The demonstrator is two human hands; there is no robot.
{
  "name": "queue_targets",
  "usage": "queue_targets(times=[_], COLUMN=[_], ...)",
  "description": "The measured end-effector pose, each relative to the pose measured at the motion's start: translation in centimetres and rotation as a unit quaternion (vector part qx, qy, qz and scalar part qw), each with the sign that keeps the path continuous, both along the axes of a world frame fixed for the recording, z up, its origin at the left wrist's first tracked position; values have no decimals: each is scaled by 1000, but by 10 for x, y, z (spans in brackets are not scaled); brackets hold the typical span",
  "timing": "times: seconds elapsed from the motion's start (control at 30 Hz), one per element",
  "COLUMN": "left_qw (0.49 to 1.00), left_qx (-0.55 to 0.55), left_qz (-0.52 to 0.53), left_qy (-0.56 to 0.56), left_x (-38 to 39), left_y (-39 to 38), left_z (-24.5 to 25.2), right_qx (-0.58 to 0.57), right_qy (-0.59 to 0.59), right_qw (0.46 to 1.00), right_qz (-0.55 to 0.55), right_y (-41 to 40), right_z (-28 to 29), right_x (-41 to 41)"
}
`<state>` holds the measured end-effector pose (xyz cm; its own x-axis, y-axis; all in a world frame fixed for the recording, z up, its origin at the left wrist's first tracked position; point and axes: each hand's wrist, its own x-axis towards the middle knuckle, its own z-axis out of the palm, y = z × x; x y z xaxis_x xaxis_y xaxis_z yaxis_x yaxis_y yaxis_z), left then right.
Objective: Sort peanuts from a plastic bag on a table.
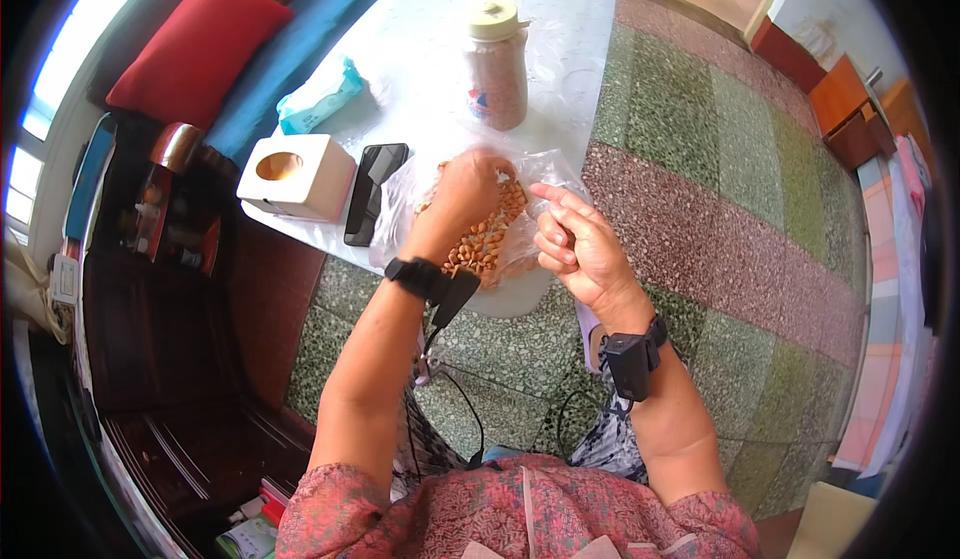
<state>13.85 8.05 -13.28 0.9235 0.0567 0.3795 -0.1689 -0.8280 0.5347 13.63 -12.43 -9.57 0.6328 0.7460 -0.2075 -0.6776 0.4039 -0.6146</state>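
Many shelled nuts, which look like peanuts or almonds (480, 248), lie in an opened clear plastic bag (397, 210) at the table's near edge. My left hand (469, 180) reaches over the nuts from the left with its fingers bent down; the fingertips are blurred and mostly hidden, so what they hold cannot be told. To the right of the nuts, my right hand (577, 240) is at the bag's right side, index finger pointing left and the other fingers curled; whether something is pinched there is unclear. A lidded plastic jar (496, 71) with contents stands behind the bag.
Left of the bag lies a black smartphone (376, 193), beside a white tissue box (300, 176). A light-blue soft pack (321, 98) lies behind them on the covered table (420, 26). A red cushion (199, 45) rests on the seat at the left.
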Motion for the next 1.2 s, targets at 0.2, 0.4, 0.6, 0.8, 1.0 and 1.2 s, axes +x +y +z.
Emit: queue_targets(times=[0.2,0.4,0.6,0.8,1.0,1.2], left_qw=[995,992,993,996,991,990], left_qx=[97,44,-5,38,96,104], left_qz=[-15,112,111,73,85,90], left_qy=[13,27,-31,-17,-34,-14], left_x=[-59,-73,-56,-49,-45,-42], left_y=[-2,10,-6,2,-1,0], left_z=[25,28,28,16,11,11], right_qx=[-27,-40,-6,24,17,27], right_qy=[1,-6,1,6,8,38], right_qw=[1000,999,1000,1000,999,998], right_qz=[-6,-7,5,19,28,40], right_y=[-3,-3,-2,-3,-3,1], right_z=[3,0,1,2,5,0], right_x=[-1,0,4,4,1,-1])
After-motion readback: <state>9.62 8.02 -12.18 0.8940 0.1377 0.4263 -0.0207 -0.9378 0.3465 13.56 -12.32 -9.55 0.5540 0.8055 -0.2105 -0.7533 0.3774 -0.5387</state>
